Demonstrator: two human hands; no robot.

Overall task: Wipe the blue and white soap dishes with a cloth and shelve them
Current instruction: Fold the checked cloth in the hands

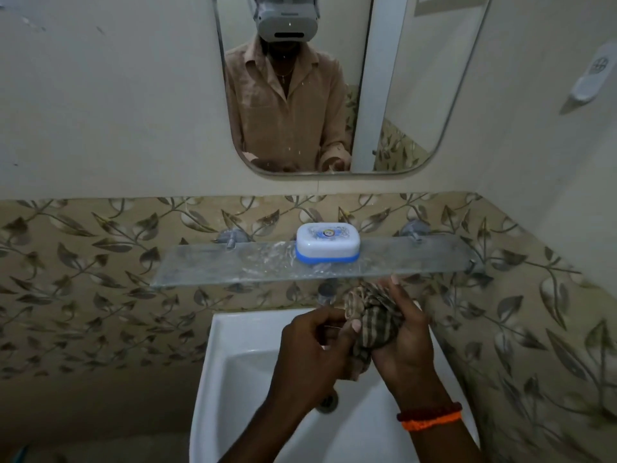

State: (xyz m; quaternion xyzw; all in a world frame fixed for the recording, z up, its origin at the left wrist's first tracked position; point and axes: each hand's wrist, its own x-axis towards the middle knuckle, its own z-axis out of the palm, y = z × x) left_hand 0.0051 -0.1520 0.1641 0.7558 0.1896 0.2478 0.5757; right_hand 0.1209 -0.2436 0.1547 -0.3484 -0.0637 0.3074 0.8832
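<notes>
A closed white-lidded soap dish with a blue base (328,247) sits on the frosted glass wall shelf (207,262), right of the shelf's middle and toward its back edge, near the leaf-patterned tiles. Just below the shelf's front edge, over the white ceramic basin (230,369), both hands meet around a bunched brown-and-beige checked cloth (374,320). The right hand (405,342), with an orange and dark bead bracelet (430,416) at the wrist, is wrapped around the bundle; the left hand (310,349) pinches its near side, fingers curled closed against the fabric.
</notes>
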